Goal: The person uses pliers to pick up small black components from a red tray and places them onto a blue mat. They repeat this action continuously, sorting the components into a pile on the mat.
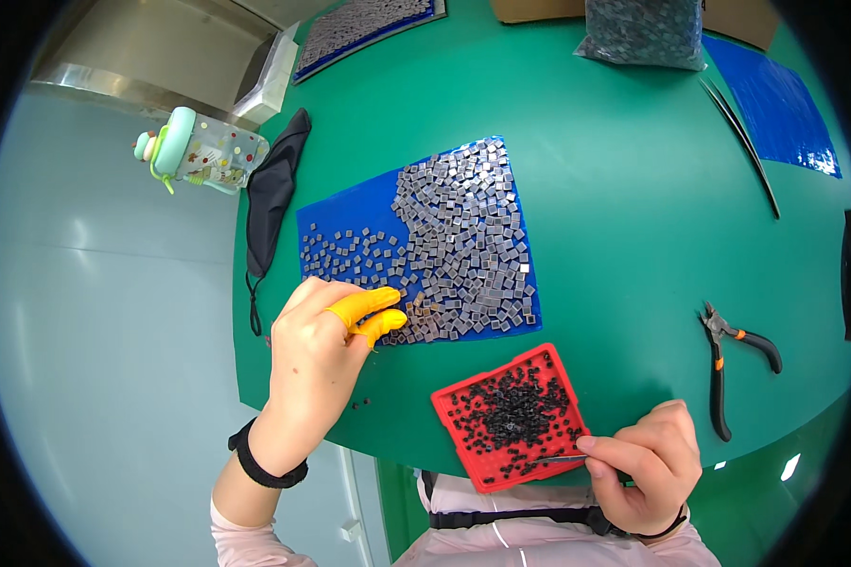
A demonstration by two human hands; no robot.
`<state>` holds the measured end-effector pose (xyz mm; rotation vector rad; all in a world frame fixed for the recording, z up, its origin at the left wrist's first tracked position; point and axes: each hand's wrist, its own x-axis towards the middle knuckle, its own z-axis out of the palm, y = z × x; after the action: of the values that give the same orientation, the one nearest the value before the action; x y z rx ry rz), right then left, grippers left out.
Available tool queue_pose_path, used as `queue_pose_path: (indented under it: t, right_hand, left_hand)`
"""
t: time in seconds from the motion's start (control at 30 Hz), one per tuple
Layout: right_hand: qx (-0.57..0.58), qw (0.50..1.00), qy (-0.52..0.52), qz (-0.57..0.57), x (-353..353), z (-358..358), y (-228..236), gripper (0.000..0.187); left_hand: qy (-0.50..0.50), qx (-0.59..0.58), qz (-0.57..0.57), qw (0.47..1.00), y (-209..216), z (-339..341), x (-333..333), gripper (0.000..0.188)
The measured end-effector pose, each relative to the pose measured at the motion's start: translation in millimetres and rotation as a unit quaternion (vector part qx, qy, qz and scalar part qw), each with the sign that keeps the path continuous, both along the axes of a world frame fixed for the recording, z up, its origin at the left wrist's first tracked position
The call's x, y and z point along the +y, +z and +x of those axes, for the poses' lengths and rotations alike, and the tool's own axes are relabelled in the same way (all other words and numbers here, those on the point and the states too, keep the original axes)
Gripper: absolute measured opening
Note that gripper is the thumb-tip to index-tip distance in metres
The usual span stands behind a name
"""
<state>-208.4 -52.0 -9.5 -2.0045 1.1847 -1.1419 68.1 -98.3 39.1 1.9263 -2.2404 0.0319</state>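
Observation:
My left hand [317, 331], with yellow finger cots [364, 306] on thumb and forefinger, is over the near left part of a blue sheet [350, 208]. Its thumb and finger are bent close together in a pinch; whatever is between them is too small to make out. Many small grey square pieces [463, 217] cover the sheet, dense on the right and loose at left. My right hand [648, 463] grips slim tweezers [563, 458], their tips over the near right part of a red square tray [444, 416]. Tiny black parts [515, 411] are heaped mid-tray.
Side cutters [719, 359] and another pair of tweezers [747, 151] lie at right. Along the back are a loaded sheet [364, 33], a bag of pieces [643, 38] and a blue film [775, 104]. A black mask [272, 203] and a bottle [213, 151] are left.

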Motion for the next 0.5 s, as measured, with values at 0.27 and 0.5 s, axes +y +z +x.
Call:
queue_pose_path:
  t: [0.27, 0.5]
  right_hand:
    - [0.002, 1.0, -0.001, -0.007, -0.7, -0.9, -0.3, 0.021]
    - [0.004, 1.0, -0.004, -0.008, 0.4, 0.1, 1.7, 0.021]
  left_hand:
    - [0.08, 0.054, 0.032, 0.995, 7.6, -4.5, 2.7, 0.028]
    - [0.09, 0.144, 0.076, 0.983, 8.9, -5.8, 4.4, 0.034]
